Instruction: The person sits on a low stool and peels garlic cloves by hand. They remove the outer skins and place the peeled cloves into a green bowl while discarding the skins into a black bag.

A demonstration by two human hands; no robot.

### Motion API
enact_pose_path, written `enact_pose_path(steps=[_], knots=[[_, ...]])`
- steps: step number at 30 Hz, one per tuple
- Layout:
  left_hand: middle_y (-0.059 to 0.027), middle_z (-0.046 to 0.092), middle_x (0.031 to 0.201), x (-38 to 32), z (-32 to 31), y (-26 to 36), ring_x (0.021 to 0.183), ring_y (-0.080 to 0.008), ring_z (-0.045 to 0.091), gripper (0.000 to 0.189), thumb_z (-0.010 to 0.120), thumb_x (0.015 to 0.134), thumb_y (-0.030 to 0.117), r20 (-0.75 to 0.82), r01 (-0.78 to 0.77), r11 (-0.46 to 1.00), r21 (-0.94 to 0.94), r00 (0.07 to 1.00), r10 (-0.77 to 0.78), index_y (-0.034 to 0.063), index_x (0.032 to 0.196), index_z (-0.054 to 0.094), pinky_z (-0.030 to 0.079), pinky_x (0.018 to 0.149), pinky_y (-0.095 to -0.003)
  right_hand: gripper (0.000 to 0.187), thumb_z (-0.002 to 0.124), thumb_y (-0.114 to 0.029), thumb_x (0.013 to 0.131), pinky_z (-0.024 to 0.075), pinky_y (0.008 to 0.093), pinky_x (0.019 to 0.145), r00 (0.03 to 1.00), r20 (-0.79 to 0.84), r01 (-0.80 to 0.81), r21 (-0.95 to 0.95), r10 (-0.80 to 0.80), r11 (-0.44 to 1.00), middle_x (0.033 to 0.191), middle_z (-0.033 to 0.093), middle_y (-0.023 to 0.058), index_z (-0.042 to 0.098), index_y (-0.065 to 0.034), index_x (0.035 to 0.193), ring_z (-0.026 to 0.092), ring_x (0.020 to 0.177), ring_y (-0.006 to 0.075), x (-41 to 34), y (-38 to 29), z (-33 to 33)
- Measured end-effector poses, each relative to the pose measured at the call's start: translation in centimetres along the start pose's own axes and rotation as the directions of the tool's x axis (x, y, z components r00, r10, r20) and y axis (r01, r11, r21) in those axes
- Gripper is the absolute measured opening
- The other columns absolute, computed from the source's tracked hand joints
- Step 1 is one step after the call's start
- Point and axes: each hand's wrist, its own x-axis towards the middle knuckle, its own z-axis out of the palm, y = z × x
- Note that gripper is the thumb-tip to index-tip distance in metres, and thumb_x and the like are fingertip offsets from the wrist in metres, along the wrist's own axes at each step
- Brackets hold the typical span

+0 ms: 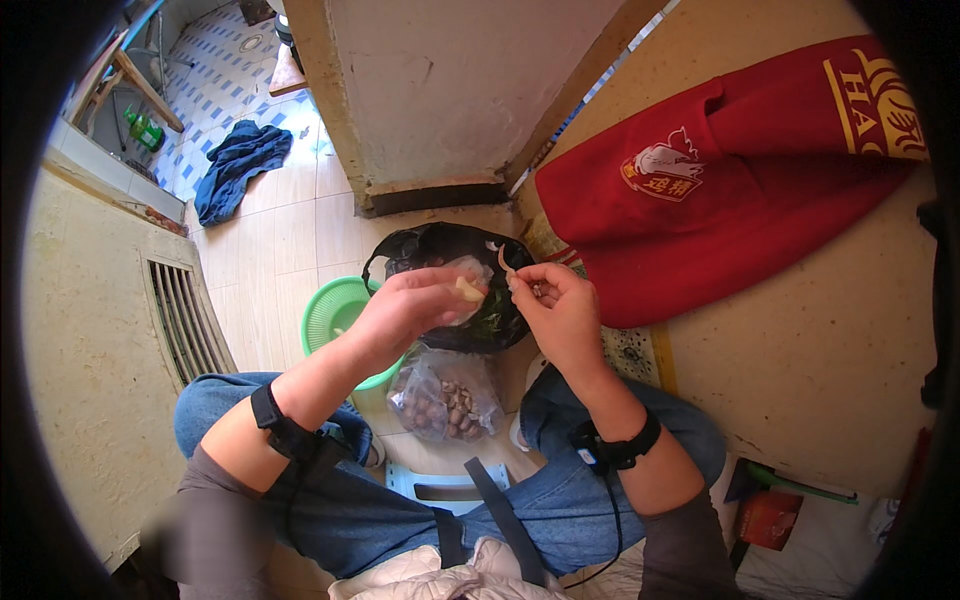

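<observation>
My left hand [409, 300] holds a pale yellow, peeled-looking piece [469, 289] between thumb and fingers; what food it is I cannot tell. My right hand [559, 304] pinches a thin, curled strip of peel [505, 260] at its fingertips. Both hands are over an open black plastic bag [514, 330] with green leafy scraps [489, 322] and a crumpled whitish bag inside. Beneath my left wrist stands a green plastic colander [318, 321], partly hidden by the arm, with a small pale piece in it. Nearer me, a clear plastic bag [446, 405] contains several brown, roundish pieces of produce.
A light blue plastic stool [405, 480] shows between my knees. On the right, a red apron-like cloth [675, 225] hangs over a tan panel. A vented door [105, 300] is at left. Farther off, dark blue cloth [244, 169] and a green bottle [145, 131] are on the floor.
</observation>
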Motion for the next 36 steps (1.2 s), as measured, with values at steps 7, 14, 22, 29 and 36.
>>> enact_pose_path(steps=[7, 14, 22, 29, 36], knots=[[-0.0116, 0.075, 0.122, 0.4, -2.3, -0.9, 0.106, -0.0153, 0.072, 0.031, 0.060, 0.106, 0.012, -0.040, 0.049, 0.998, -0.038, 0.998, -0.050, -0.0013, 0.133, 0.064, 0.057, 0.089, -0.0250, 0.030, 0.062, -0.003, 0.097, 0.0596, 0.0409, 0.090, 0.968, 0.205, 0.226, -0.469, -0.143, 0.854, 0.112, 0.075, 0.0184, 0.071, -0.0027, 0.126, 0.072, 0.105, 0.0369, -0.1, 0.9, -0.8], [-0.0142, 0.074, 0.086, -0.2, -8.2, -5.4, 0.093, -0.0346, 0.071, 0.020, 0.066, 0.090, 0.010, 0.162, -0.067, -0.262, 0.963, 0.918, 0.362, 0.0073, 0.108, 0.074, 0.057, 0.080, -0.0455, 0.030, 0.068, -0.011, 0.095, 0.0578, 0.0457, 0.095, 0.929, 0.266, 0.367, -0.583, -0.257, 0.725, 0.127, 0.073, 0.0131, 0.073, -0.0081, 0.125, 0.069, 0.115, 0.0373, 0.8, 1.6, 0.4], [-0.0183, 0.071, 0.107, 0.2, -12.6, -11.4, 0.100, -0.0366, 0.070, 0.024, 0.062, 0.087, 0.005, 0.058, 0.021, -0.496, 0.868, 0.988, 0.143, 0.0064, 0.108, 0.072, 0.060, 0.084, -0.0469, 0.042, 0.052, 0.000, 0.093, 0.0565, 0.0501, 0.092, 0.882, 0.443, 0.425, -0.603, -0.160, 0.675, 0.136, 0.066, 0.0147, 0.067, -0.0087, 0.132, 0.068, 0.113, 0.0396, -0.4, 2.4, 1.8], [-0.0170, 0.077, 0.100, 3.9, -5.6, -25.4, 0.096, -0.0360, 0.076, 0.024, 0.059, 0.091, 0.016, 0.247, -0.340, -0.297, 0.893, 0.919, -0.308, 0.0085, 0.102, 0.079, 0.062, 0.082, -0.0456, 0.029, 0.053, -0.005, 0.095, 0.0569, 0.0524, 0.083, 0.816, 0.573, 0.491, -0.622, -0.074, 0.610, 0.118, 0.070, 0.0168, 0.068, -0.0061, 0.120, 0.071, 0.098, 0.0421, -2.0, 0.2, 1.0], [-0.0075, 0.073, 0.126, 7.7, -8.2, -35.6, 0.129, -0.0312, 0.059, 0.029, 0.057, 0.098, 0.023, 0.122, -0.134, -0.584, 0.800, 0.991, -0.061, 0.0132, 0.109, 0.082, 0.044, 0.111, -0.0442, 0.022, 0.060, -0.012, 0.098, 0.0580, 0.0492, 0.079, 0.795, 0.595, 0.525, -0.579, -0.117, 0.624, 0.106, 0.072, 0.0168, 0.069, -0.0043, 0.116, 0.072, 0.094, 0.0395, -3.6, -3.1, -1.1]])
